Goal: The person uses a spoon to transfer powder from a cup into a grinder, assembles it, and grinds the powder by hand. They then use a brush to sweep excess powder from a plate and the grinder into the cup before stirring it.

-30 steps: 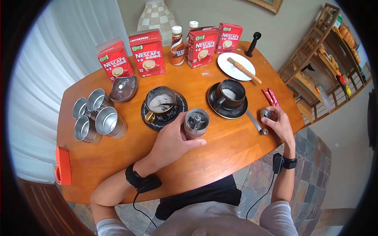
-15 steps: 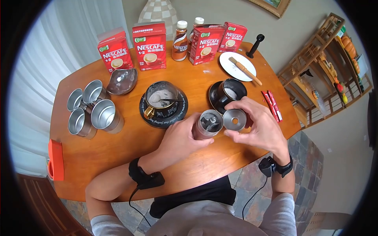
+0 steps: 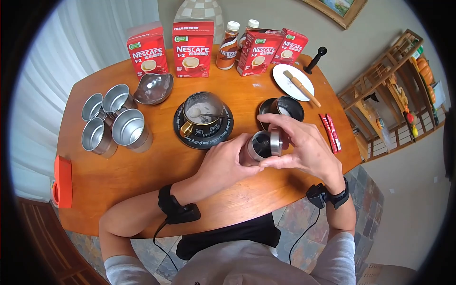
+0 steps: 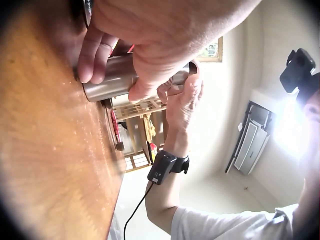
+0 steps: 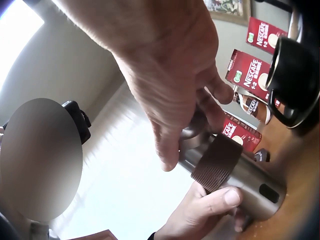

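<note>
My left hand grips a metal manual coffee grinder, fingers and thumb around its body. The left wrist view shows the grinder's smooth cylinder close over the table. In my right hand a round silver lid is pinched, tilted at the grinder's right rim. Part of the dark inside still shows. A ribbed brown band circles the grinder near its top. Just behind the hands stands a black cup on a saucer, partly covered by the right hand. To the left, a gold-handled cup holds pale powder and a spoon.
Several steel mugs cluster at the left, near a dark glass bowl. Red Nescafe boxes and bottles line the back. A white plate carries a wooden brush. Red sachets lie at the right.
My right hand has brought the lid leftward from the table's right side to the grinder's rim and tilted it there. The left hand keeps its grip on the grinder, shifted slightly right.
</note>
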`<state>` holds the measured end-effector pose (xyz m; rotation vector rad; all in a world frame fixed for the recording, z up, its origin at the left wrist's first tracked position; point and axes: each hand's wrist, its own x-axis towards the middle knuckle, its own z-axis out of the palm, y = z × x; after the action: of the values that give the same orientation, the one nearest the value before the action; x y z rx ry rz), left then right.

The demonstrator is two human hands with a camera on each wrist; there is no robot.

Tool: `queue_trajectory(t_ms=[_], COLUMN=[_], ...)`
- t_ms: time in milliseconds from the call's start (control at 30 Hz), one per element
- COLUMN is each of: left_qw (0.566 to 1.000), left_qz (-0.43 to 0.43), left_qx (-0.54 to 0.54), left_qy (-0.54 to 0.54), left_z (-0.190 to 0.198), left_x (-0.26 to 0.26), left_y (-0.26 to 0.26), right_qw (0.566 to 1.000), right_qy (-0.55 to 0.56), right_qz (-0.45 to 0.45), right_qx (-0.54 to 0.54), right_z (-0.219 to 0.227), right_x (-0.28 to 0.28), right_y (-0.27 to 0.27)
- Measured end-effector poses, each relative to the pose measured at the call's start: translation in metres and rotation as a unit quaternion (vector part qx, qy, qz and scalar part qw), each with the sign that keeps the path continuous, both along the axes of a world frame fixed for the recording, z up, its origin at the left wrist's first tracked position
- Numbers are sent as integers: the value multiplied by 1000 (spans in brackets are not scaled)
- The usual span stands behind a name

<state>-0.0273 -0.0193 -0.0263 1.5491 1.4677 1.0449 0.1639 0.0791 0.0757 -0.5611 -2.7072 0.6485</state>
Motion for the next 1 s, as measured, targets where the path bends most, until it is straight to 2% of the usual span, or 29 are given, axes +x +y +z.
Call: queue_trajectory(t_ms=[67, 100, 167, 367, 467, 567, 667, 800, 867, 933, 967, 1000], left_qw=[1000, 998, 998, 999, 999, 999, 1000, 998, 994, 997, 998, 999], left_qz=[2, 4, 4, -1, 4, 5, 8, 24, 10, 11, 11, 11], left_qx=[9, 60, 55, 45, 36, 46, 21, 61, 102, 76, 55, 34], left_qy=[3, 10, 11, 7, 3, -8, 14, 12, -26, -12, -5, 2], left_z=[-3, -9, -1, 5, 8, -1, -3, -2, -3, 2, 6, 7], left_x=[0, 0, 1, 0, 2, 3, 1, 3, 1, 2, 2, 2], left_y=[1, 3, 1, 0, -1, 1, -1, -2, -1, -2, -2, -3], right_qw=[995, 990, 975, 954, 929, 934, 930, 916, 913, 907, 904, 907], right_qy=[-14, -35, -49, -128, -129, -85, -55, -78, -85, -61, -40, -35], right_qz=[48, 67, 105, 96, 110, 120, 91, -22, 47, 112, 124, 98], right_qx=[87, 118, 187, 253, 329, 325, 353, 392, 397, 402, 408, 408], right_z=[4, 8, 10, 5, 12, 14, -17, -31, -14, -8, -13, -18], right_x=[-6, -9, -15, -21, -22, -21, -25, -27, -26, -27, -28, -29], right_y=[-1, -2, -4, -5, -5, 0, -3, -17, -7, 2, 3, 3])
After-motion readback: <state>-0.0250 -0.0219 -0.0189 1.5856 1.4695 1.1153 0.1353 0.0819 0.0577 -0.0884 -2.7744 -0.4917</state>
